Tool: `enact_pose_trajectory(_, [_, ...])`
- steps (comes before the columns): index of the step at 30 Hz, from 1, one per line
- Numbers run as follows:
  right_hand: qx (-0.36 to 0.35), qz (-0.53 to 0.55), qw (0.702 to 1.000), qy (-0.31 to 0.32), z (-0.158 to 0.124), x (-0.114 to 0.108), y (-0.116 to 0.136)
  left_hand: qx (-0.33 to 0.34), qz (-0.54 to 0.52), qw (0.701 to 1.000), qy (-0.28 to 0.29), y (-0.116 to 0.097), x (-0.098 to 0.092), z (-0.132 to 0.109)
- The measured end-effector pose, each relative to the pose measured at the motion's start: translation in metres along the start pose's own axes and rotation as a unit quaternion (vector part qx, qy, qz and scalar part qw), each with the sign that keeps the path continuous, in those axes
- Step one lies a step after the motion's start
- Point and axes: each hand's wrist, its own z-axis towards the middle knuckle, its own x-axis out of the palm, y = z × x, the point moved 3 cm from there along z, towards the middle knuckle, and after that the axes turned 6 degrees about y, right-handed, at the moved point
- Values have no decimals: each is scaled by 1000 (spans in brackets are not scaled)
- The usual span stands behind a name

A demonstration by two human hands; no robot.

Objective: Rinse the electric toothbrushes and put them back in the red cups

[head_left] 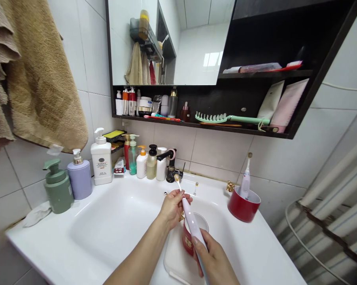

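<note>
A pale pink electric toothbrush is held slantwise over the white sink, its bristle end pointing away from me. My right hand wraps the lower part of the handle. With thumb and fingers, my left hand pinches it near the joint between handle and brush head. Behind the handle, a red cup with a gold handle is partly covered. Under that cup lies a white flat board or lid in the basin.
A second red cup holding another electric toothbrush stands on the right counter. The black faucet is at the back, with pump bottles to its left. Overhead juts a dark cabinet; towels hang left.
</note>
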Motion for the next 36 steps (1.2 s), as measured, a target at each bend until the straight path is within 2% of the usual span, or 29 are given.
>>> enact_pose_trajectory(3, [-2,12,1000,14,0,1,1,0,9,1000,16,4,3,-2])
enact_pose_trajectory(7, [-17,21,1000,-10,-2,1,4,11,19,999,45,5,7,-3])
enact_pose_trajectory(10, [2,106,993,43,-4,5,5,11,28,997,65,2,10,-5])
enact_pose_trajectory(12, [29,186,978,92,-4,8,6,6,27,997,75,1,13,-6])
enact_pose_trajectory(14, [41,227,967,107,-4,9,6,6,24,997,77,0,14,-7])
enact_pose_trajectory(18, [21,206,976,71,-4,9,7,10,31,996,81,0,15,-8])
enact_pose_trajectory(21, [57,262,958,101,-8,14,6,11,28,994,102,0,17,-9])
enact_pose_trajectory(23, [53,262,958,100,-8,13,11,9,50,993,102,-1,17,-9])
enact_pose_trajectory(26, [-18,214,977,8,2,-2,26,16,162,984,72,-6,12,-10])
enact_pose_trajectory(28, [-78,168,980,-77,16,-18,37,27,297,953,60,-8,7,-12])
enact_pose_trajectory(29, [-106,130,980,-108,24,-26,41,30,379,923,62,-8,6,-13])
enact_pose_trajectory(31, [-125,47,980,-149,40,-37,43,26,545,834,78,-2,4,-18])
enact_pose_trajectory(34, [-118,-20,981,-154,59,-44,29,9,719,689,95,12,6,-27])
enact_pose_trajectory(36, [-116,-63,979,-156,64,-44,15,-3,771,630,92,21,7,-31])
